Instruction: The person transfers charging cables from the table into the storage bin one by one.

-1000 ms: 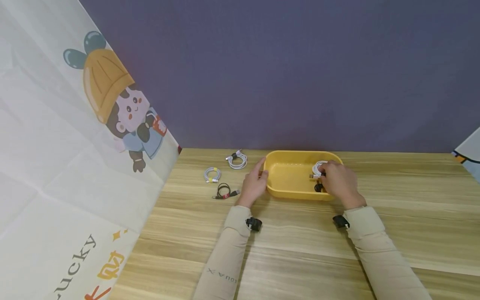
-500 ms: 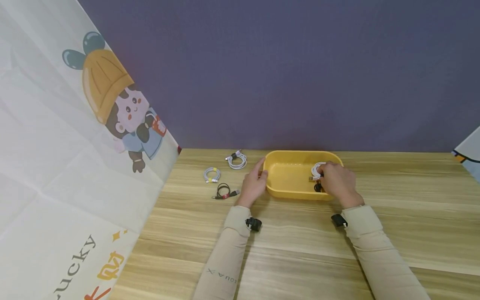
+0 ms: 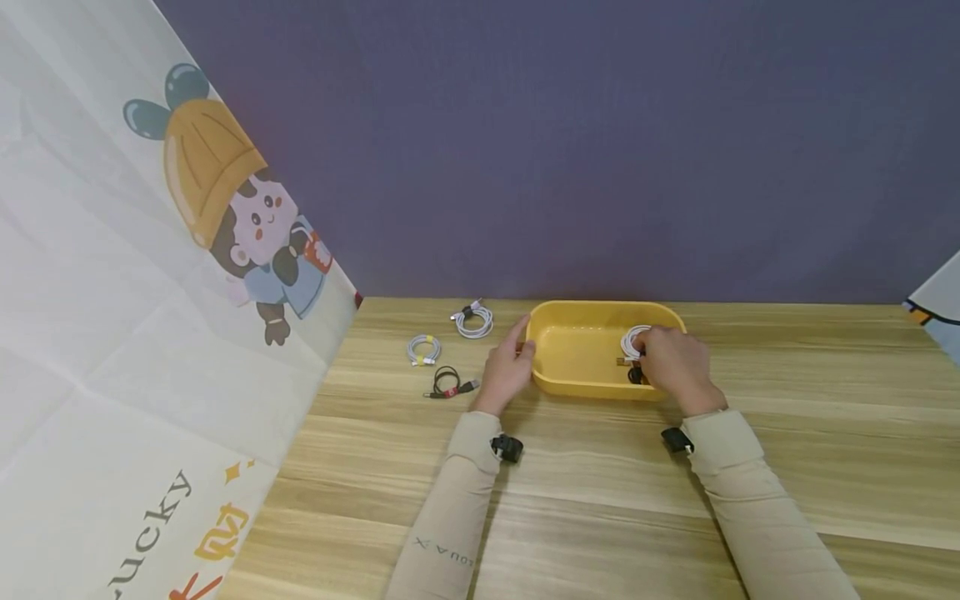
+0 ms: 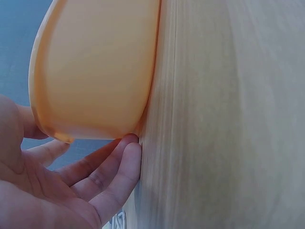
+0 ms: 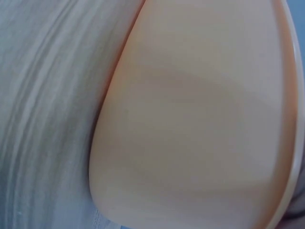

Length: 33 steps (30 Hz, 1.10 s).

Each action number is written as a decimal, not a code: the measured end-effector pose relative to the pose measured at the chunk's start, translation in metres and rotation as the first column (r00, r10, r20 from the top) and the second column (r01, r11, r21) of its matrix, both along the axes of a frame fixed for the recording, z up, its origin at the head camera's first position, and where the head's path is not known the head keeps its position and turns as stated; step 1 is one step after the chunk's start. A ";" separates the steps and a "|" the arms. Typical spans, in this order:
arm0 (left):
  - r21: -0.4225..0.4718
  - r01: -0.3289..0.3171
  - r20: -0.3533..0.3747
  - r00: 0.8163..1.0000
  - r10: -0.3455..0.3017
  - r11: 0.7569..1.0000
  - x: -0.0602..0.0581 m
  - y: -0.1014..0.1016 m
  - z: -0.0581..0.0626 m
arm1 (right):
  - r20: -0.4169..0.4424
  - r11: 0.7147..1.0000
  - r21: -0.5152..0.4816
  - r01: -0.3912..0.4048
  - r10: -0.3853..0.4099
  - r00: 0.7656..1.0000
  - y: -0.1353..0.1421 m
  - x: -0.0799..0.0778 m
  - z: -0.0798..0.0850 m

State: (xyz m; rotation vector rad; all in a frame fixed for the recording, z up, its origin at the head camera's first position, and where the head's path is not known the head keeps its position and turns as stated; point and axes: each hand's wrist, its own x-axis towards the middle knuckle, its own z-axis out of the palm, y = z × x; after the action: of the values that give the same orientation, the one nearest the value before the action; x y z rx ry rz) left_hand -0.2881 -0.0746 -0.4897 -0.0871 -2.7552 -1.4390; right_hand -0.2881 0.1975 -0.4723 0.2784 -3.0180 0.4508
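A yellow plastic tray [image 3: 577, 390] stands on the wooden table. My left hand [image 3: 506, 373] holds its left end, thumb at the rim; in the left wrist view its fingertips touch the lower outer wall. My right hand [image 3: 677, 364] reaches over the right end into the tray. Its fingers pinch a coiled white USB cable [image 3: 632, 340], whose metal plug points left, low over the tray floor. Beside the plug lies a black coiled cable [image 3: 635, 376], partly hidden by the hand. The right wrist view shows mostly the tray's outer wall [image 5: 190, 133], with the fingers hidden.
Left of the tray lie a white coiled cable with a black tie [image 3: 474, 321], a grey-white coil with yellow ties [image 3: 424, 351] and a black cable with a red tie [image 3: 448, 384]. A dark partition [image 3: 600, 150] rises behind the table [image 3: 585, 517]; a printed white cloth [image 3: 90, 292] hangs left.
The right hand and the white cable have shifted slightly left and toward the near side within the tray. The left hand stays at the tray's left end.
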 end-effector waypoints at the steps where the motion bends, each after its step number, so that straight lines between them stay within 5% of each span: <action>1: 0.001 -0.001 0.000 1.000 0.001 1.000 0.000 0.000 0.000 | -0.001 1.000 0.001 0.000 0.000 1.000 0.000 0.000 0.000; 25: 0.009 0.007 -0.014 1.000 -0.006 1.000 0.001 -0.001 0.001 | 0.008 0.999 -0.033 0.001 0.000 1.000 -0.002 0.001 0.003; 33: 0.002 0.012 -0.004 1.000 -0.012 1.000 0.000 -0.001 0.001 | 0.017 0.991 -0.127 -0.041 0.044 0.999 0.002 0.005 0.010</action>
State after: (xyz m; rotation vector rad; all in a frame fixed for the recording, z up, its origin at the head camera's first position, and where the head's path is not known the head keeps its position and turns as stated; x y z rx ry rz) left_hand -0.2877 -0.0760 -0.4887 -0.1064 -2.7545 -1.4427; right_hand -0.2834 0.1997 -0.4618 0.3312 -2.9906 0.6492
